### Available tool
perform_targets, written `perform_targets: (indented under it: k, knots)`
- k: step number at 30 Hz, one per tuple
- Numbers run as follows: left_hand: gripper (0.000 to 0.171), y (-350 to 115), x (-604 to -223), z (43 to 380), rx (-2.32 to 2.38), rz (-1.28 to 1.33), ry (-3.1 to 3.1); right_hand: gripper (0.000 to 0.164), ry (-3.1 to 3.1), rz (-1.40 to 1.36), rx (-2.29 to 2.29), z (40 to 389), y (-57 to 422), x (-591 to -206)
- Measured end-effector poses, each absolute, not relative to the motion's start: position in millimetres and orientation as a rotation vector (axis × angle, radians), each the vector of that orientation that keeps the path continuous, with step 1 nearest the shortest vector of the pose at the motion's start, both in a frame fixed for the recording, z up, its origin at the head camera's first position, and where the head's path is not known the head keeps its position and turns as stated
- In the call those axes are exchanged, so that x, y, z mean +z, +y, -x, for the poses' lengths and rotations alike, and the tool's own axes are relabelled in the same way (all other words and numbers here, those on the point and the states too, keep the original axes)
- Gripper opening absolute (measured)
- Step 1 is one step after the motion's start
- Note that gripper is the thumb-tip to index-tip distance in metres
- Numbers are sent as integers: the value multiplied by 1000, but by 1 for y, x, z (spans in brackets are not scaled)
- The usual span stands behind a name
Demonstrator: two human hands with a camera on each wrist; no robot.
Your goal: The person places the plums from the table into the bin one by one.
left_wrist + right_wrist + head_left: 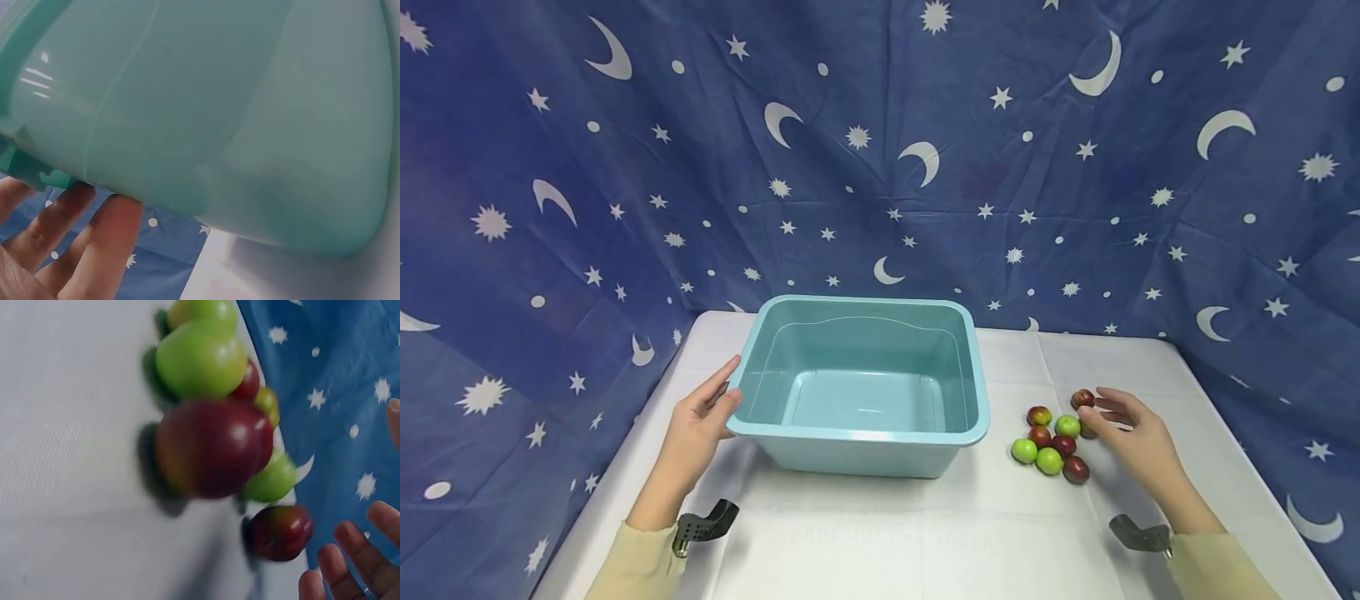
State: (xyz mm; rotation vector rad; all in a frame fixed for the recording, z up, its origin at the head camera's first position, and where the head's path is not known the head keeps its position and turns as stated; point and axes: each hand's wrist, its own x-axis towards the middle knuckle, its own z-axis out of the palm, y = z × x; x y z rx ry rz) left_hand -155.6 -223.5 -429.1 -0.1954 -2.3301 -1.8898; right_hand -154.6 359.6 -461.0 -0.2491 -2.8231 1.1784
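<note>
Head view showed a deep-blue fabric backdrop [880, 158], softly creased and printed with pale crescents, stars and dots, hanging behind and along both sides of the table [865, 542]. White cloth with faint fold lines covered the tabletop. On it, left of centre and close to the backdrop, stood a pale turquoise basin [850, 458]: smooth and glossy like plastic, rectangular with rounded corners, its walls tapering down from a broad lip. A curved line was moulded inside the back wall.

At the basin's left side was the left hand [695, 433], its fingers apart and fairly straight, touching the basin at the rim. The right hand [1133, 433] held a wide, loose shape, thumb well apart from gently bent fingers, just beside the fruits [1049, 461]. Both wrists wore a dark, angular bracket [707, 523] at the edge of a cream sleeve [636, 562].

The fruits lay clustered on the cloth to the right of the basin: small, round, shiny-skinned, three bright green, the others red to dark red, some with yellowish patches. One was partly hidden behind the right thumb.
</note>
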Motion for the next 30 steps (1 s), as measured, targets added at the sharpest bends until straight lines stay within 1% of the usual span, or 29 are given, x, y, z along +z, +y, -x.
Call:
perform_targets:
  k: [7, 13, 18, 21, 30]
  knots:
    - [48, -222, -429, 155, -1885, 207, -2323, 85, -2810, 423, 1293, 159, 383, -490]
    - [48, -227, -426, 157, -1859, 240, -2363, 97, -2839, 558, 1464, 164, 391, -508]
    - [48, -229, -424, 162, -1813, 267, -2417, 100, -2882, 532, 1454, 164, 392, -514]
    - [48, -228, -423, 162, -1789, 237, -2440, 101, -2894, 518, 1429, 165, 390, -516]
    - [50, -219, -424, 155, -1661, 211, -2451, 97, -2859, 500, 1417, 164, 388, -520]
